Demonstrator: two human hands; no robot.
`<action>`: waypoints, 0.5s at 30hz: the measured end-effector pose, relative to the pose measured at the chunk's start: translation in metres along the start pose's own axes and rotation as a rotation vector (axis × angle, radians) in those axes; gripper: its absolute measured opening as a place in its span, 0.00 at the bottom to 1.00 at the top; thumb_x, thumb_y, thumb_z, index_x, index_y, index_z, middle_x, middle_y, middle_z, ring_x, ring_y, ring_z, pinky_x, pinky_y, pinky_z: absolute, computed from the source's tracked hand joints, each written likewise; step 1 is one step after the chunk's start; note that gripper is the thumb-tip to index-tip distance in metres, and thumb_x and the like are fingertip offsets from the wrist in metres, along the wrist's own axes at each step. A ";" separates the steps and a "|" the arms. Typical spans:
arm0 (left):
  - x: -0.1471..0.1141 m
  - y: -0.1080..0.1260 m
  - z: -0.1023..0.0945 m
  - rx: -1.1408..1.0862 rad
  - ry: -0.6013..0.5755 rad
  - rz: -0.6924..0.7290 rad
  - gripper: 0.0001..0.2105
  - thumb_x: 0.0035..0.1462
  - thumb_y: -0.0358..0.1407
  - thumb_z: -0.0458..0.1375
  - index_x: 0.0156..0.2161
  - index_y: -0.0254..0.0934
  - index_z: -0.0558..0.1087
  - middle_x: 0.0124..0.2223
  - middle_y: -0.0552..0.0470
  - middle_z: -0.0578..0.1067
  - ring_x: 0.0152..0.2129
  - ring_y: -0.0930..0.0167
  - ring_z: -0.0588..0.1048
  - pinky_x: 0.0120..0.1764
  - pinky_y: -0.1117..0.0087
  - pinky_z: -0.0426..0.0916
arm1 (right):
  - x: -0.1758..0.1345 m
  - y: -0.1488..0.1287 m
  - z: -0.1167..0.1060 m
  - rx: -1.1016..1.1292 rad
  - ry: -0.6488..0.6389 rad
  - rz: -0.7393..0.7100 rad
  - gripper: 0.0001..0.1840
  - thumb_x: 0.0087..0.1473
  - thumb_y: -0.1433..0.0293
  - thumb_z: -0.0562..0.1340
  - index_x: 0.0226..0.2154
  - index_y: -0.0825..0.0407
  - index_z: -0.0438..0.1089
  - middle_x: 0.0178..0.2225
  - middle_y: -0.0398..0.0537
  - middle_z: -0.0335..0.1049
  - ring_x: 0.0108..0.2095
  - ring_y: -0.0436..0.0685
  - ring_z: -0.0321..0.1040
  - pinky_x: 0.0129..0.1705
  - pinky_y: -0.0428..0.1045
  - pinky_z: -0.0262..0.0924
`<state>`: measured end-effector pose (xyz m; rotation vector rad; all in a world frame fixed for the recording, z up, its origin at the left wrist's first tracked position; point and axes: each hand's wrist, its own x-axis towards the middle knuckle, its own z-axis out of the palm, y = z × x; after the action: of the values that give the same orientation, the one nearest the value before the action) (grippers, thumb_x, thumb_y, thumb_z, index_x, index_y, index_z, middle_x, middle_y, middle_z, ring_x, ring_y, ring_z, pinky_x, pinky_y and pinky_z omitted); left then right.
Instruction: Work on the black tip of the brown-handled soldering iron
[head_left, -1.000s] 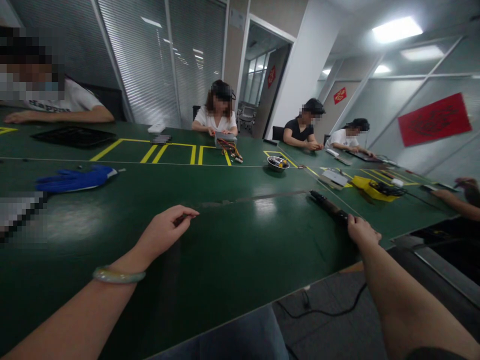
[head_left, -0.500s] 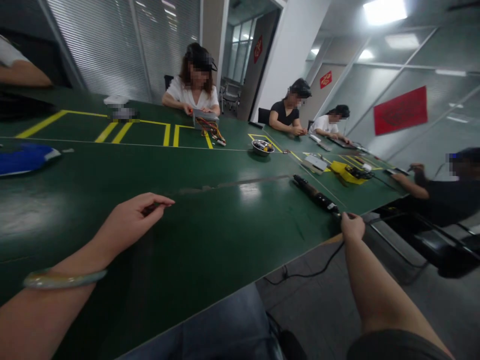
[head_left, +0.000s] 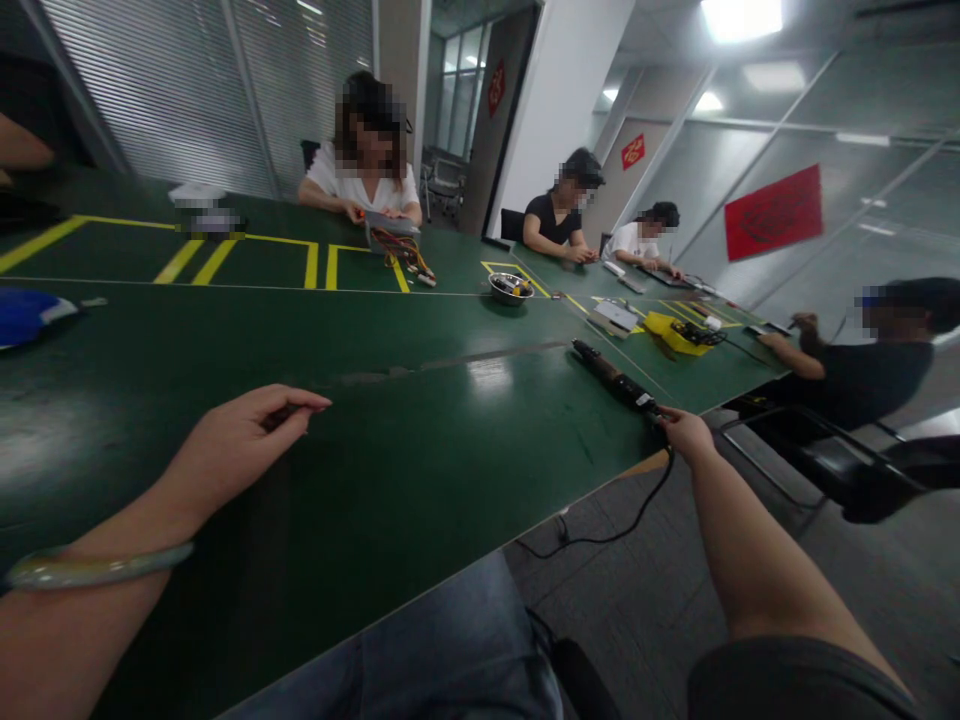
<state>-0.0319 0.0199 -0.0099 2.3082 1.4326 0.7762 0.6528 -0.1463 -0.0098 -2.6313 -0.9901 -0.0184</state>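
A black electric screwdriver (head_left: 611, 378) lies at a slant near the right edge of the green table (head_left: 420, 470), its tip pointing away from me. My right hand (head_left: 688, 434) is closed around its rear end, where the black cable (head_left: 651, 505) comes out and hangs over the table edge. To the left, my left hand (head_left: 244, 440) hovers low over the tabletop, thumb and fingertips pinched together. Whatever may be between those fingertips is too small or hidden to make out. A pale bangle (head_left: 105, 566) circles the left wrist.
Across the table a person (head_left: 360, 180) handles a grey box with coloured wires (head_left: 394, 238). A metal bowl of small parts (head_left: 511, 290) and a yellow tray (head_left: 667, 335) stand beyond the screwdriver. Other people sit further right. A blue packet (head_left: 34, 315) lies far left.
My view has turned slightly right, so the scene sits further left. My right hand has closed in on the screwdriver's cable end. The left hand keeps its pinch.
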 end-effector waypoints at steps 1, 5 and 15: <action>0.000 0.000 0.000 0.000 -0.002 -0.001 0.13 0.58 0.45 0.51 0.45 0.51 0.73 0.46 0.63 0.75 0.40 0.71 0.73 0.41 0.73 0.64 | 0.000 0.000 -0.001 -0.007 -0.019 0.010 0.23 0.53 0.67 0.61 0.51 0.55 0.73 0.31 0.52 0.74 0.28 0.54 0.68 0.31 0.46 0.60; 0.002 -0.001 0.001 -0.013 -0.029 -0.023 0.14 0.56 0.46 0.51 0.45 0.51 0.73 0.46 0.63 0.75 0.40 0.70 0.74 0.41 0.72 0.64 | -0.004 0.006 -0.008 -0.057 -0.041 0.060 0.23 0.51 0.70 0.60 0.50 0.55 0.73 0.38 0.54 0.74 0.38 0.58 0.70 0.39 0.47 0.63; 0.001 0.000 0.003 -0.103 -0.062 0.007 0.16 0.58 0.46 0.52 0.47 0.46 0.73 0.46 0.57 0.76 0.39 0.68 0.74 0.42 0.69 0.66 | -0.002 -0.050 0.015 -0.177 0.121 -0.084 0.42 0.57 0.49 0.55 0.65 0.57 0.50 0.57 0.66 0.56 0.57 0.71 0.54 0.58 0.61 0.50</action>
<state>-0.0303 0.0211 -0.0119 2.2409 1.3274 0.7558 0.6177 -0.1075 -0.0091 -2.7062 -1.1022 -0.2941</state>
